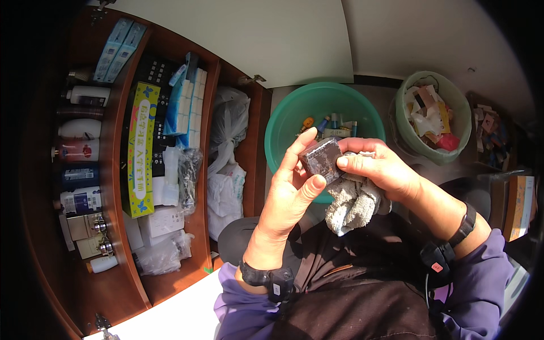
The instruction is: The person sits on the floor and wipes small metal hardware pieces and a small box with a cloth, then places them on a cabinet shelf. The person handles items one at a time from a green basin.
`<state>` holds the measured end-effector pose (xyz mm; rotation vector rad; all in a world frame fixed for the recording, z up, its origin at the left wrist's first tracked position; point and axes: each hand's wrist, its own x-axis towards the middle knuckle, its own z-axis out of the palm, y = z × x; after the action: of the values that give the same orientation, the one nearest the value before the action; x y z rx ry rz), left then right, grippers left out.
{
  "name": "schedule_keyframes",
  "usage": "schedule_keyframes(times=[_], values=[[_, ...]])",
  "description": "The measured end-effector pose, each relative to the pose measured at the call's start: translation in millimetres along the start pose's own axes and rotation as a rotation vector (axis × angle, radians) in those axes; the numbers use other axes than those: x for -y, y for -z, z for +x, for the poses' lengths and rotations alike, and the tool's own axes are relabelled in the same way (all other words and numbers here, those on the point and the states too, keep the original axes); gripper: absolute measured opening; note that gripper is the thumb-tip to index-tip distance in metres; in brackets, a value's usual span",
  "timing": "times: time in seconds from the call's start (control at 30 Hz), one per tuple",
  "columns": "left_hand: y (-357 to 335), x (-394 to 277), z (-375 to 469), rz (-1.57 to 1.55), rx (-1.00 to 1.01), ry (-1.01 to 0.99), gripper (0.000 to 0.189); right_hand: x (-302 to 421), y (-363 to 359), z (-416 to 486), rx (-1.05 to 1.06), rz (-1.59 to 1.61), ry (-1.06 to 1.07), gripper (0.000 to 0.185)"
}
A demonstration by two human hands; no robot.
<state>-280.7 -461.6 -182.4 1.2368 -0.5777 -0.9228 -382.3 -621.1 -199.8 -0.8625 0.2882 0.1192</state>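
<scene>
A small dark box (324,160) with a worn, scuffed face is held up between my two hands, above the near edge of a green plastic basin (276,140). My left hand (285,195) cups it from the left, fingers behind and thumb near its lower corner. My right hand (384,168) pinches the right edge with the thumb in front. That same hand also grips a crumpled grey terry cloth (355,204), which hangs down below the box. Inside the basin lie several small bottles and tubes (335,127), partly hidden by my hands.
On the left is an open wooden cabinet (140,280) holding bottles, a yellow-green box (142,148), tissue packs (187,106) and plastic bags (227,170). Its white door (272,34) stands beyond the basin. A lined bin (401,114) of wrappers and a box of small items (493,131) are at right.
</scene>
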Motion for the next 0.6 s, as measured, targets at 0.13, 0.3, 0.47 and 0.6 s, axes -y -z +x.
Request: schedule_keyframes(times=[0.13, 0.3, 0.47, 0.6], values=[[-2, 5, 1, -0.086, 0.006, 0.039, 0.082, -1, -2, 0, 0.000, -0.043, 0.013, 0.029], [0, 11, 0, -0.096, -0.035, 0.038, 0.077, -2, -2, -3, -0.064, -0.098, 0.038, 0.029], [-2, 22, 4, -0.184, -0.132, 0.047, 0.067, -4, 1, 3, -0.333, -0.573, 0.252, 0.032], [-6, 27, 1, -0.144, -0.083, -0.004, 0.060, -7, 2, 3, -0.334, -0.769, 0.407, 0.036]])
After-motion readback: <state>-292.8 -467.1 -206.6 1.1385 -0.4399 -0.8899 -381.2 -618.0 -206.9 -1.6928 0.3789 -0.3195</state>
